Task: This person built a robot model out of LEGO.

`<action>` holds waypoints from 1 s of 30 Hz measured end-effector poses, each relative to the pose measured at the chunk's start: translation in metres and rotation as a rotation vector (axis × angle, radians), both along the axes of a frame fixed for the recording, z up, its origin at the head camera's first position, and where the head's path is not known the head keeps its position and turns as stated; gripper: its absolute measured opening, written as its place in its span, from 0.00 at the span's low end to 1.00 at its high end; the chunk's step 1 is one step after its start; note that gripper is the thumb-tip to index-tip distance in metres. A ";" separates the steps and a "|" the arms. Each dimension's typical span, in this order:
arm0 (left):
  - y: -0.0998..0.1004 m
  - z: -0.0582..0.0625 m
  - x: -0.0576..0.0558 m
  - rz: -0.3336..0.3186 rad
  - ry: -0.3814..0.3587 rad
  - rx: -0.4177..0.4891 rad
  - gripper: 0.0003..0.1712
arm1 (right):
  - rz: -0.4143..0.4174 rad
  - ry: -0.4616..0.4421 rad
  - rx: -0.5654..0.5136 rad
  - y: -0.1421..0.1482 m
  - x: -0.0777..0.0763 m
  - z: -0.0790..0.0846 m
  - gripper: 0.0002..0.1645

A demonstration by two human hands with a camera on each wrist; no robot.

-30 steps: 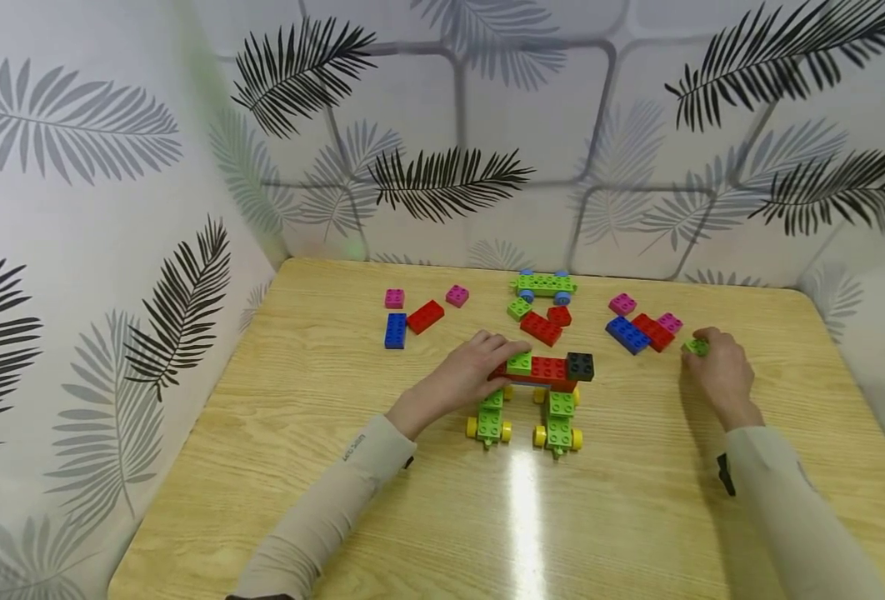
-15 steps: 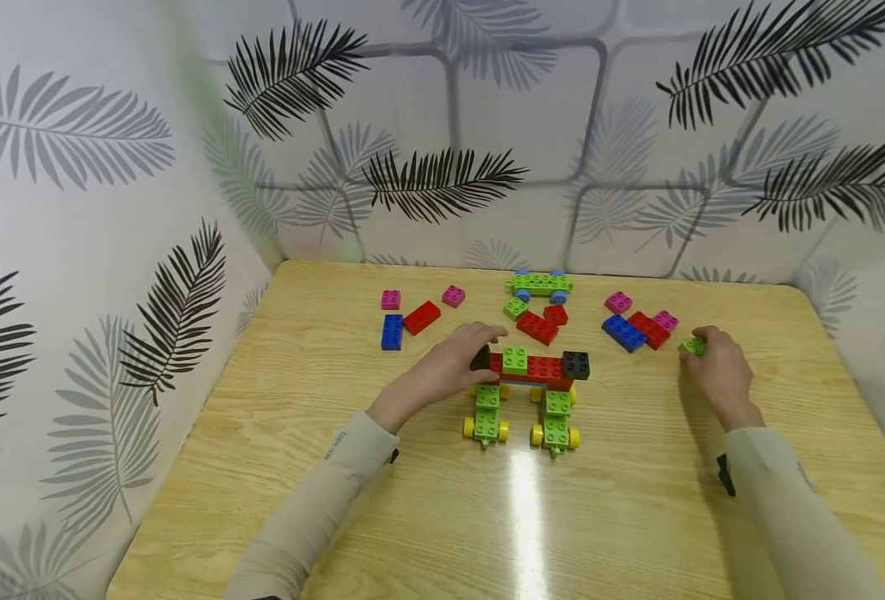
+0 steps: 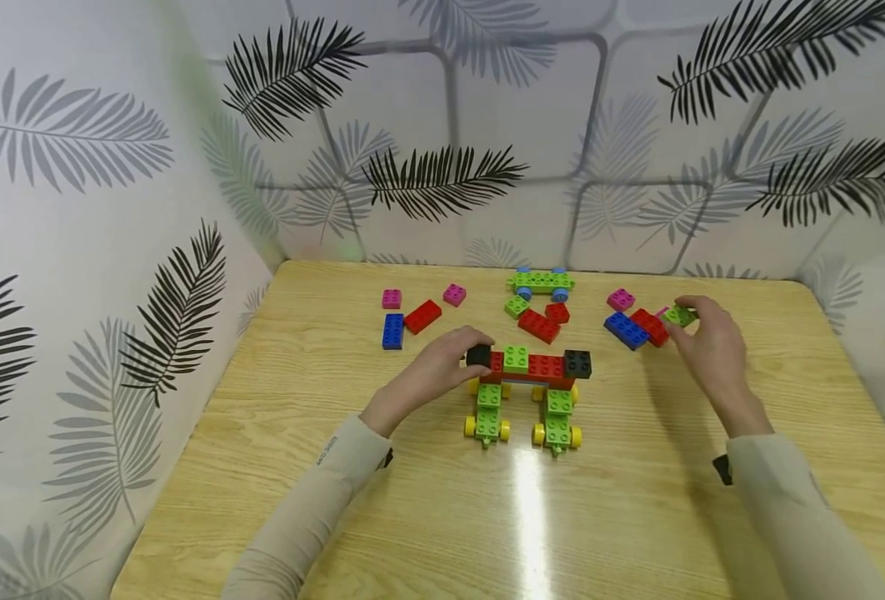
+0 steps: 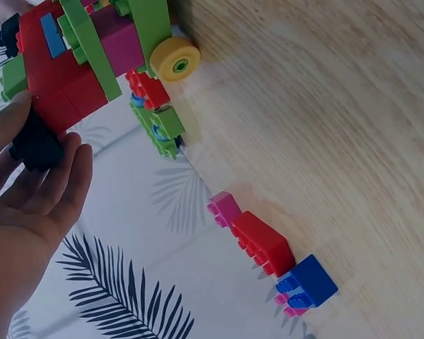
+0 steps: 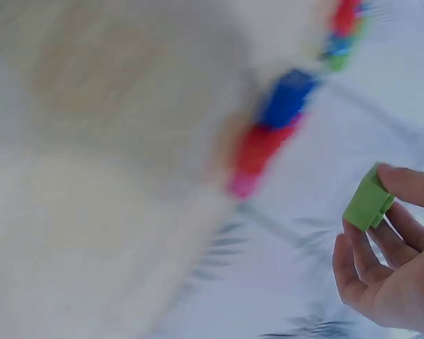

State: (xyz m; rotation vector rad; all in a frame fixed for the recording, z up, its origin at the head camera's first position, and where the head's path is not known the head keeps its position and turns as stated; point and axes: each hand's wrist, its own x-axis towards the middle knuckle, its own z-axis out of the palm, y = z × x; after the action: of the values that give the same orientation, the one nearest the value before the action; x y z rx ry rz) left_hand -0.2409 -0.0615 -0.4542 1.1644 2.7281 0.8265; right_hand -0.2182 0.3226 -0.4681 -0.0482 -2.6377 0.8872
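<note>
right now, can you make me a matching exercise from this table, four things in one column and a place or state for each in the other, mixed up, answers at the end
Things
1. left hand
2. right hand
3. blue-wheeled base
4. red beam

Places and states
A. near the far edge of the table
B. bears a mounted green brick
C. holds a black brick at the beam's end
D. pinches a loose green brick

Pairs: 1-C, 2-D, 3-A, 4-B

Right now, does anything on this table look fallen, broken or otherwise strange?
Nothing stands out. The brick model stands upright on its yellow wheels, the left hand holds one black end brick, and the right hand pinches a green brick. The loose bricks look undamaged.
</note>
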 end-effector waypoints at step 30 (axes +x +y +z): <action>0.001 -0.003 0.002 -0.003 0.017 0.024 0.23 | 0.635 -0.024 0.139 -0.123 0.022 0.047 0.23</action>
State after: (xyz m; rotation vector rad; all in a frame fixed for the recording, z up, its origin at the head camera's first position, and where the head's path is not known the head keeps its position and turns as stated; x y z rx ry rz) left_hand -0.2386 -0.0600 -0.4576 1.1848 2.7367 0.8558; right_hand -0.1966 0.1999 -0.4215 0.8570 -2.7597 0.8734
